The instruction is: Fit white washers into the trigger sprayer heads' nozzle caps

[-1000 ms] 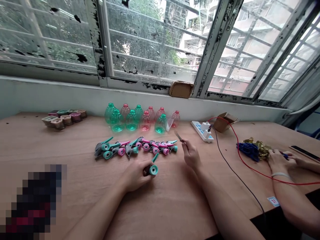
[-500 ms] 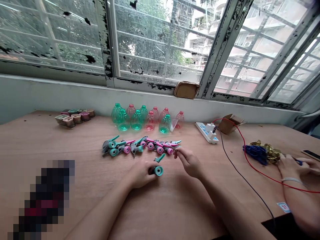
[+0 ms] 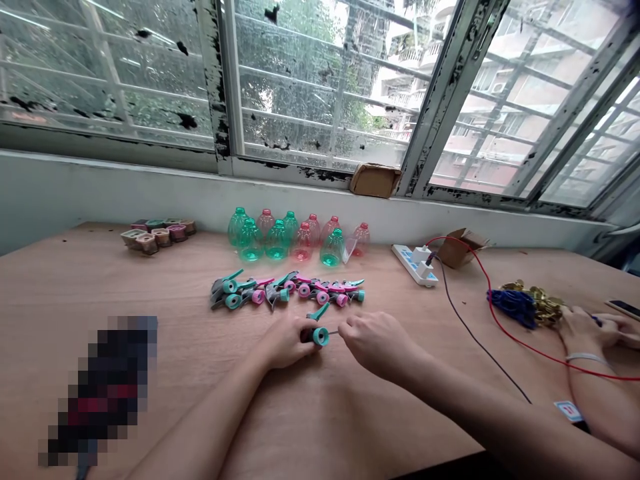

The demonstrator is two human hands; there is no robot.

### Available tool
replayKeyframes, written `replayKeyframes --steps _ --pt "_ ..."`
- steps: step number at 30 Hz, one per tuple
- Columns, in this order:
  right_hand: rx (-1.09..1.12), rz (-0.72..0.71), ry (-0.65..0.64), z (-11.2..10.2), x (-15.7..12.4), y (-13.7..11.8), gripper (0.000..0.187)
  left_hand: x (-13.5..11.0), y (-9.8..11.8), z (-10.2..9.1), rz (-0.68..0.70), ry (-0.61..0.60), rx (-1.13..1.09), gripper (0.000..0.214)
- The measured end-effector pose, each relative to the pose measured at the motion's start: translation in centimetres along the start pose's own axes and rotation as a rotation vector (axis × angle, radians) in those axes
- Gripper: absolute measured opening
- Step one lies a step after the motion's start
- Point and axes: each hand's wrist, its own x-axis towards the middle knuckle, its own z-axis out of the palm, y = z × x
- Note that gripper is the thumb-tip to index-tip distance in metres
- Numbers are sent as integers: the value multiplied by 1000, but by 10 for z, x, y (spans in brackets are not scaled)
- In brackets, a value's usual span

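- The person's left hand [image 3: 285, 343] is closed around a teal trigger spray head [image 3: 320, 336], with its round collar facing right and its slim teal lever angled up beyond the fingers.
- The right hand [image 3: 377, 343] is curled in a pinch just beside the left, and a thin metal tip [image 3: 333, 332], likely tweezers, pokes from it toward the collar.
- Both hands rest low over a wooden counter [image 3: 60, 280].
- Just beyond the hands lies a row of teal, pink and grey spray heads [image 3: 287, 290].
- Farther ahead stand clear teal and pink plastic bottles [image 3: 295, 237].
- Ahead and left sit small pots [image 3: 157, 235].
- To the right are a white power strip [image 3: 415, 265], a cardboard box [image 3: 457, 250] and a red wire [image 3: 500, 327].
- Far right, a co-worker's hands [image 3: 585, 330] work beside a blue tangle [image 3: 513, 308] and gold pieces [image 3: 543, 307].
- Left of the left hand, a dark object [image 3: 105, 380] is blurred beyond telling.
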Motion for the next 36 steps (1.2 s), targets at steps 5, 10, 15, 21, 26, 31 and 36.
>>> replayKeyframes --steps 5,10,15,21,26,31,36 --pt "-15 25 -37 -8 -1 -2 18 0 -3 2 6 -12 0 7" --pt "-46 58 -129 -12 -4 -2 20 1 -4 2 20 -22 -7 8" --pt "-52 68 -136 -8 -6 -13 19 0 -3 1 51 -29 -24 6" --pt "-43 64 -163 -5 -4 -17 22 1 -5 2 50 -24 0 5" --pt "17 101 -156 -7 0 -12 28 0 -6 1 68 -39 -9 8" --pt "171 288 -78 10 -3 -9 36 0 -8 -2 64 -74 -8 8" --pt "355 321 8 28 -8 -8 38 0 -8 -3 53 -66 -17 7"
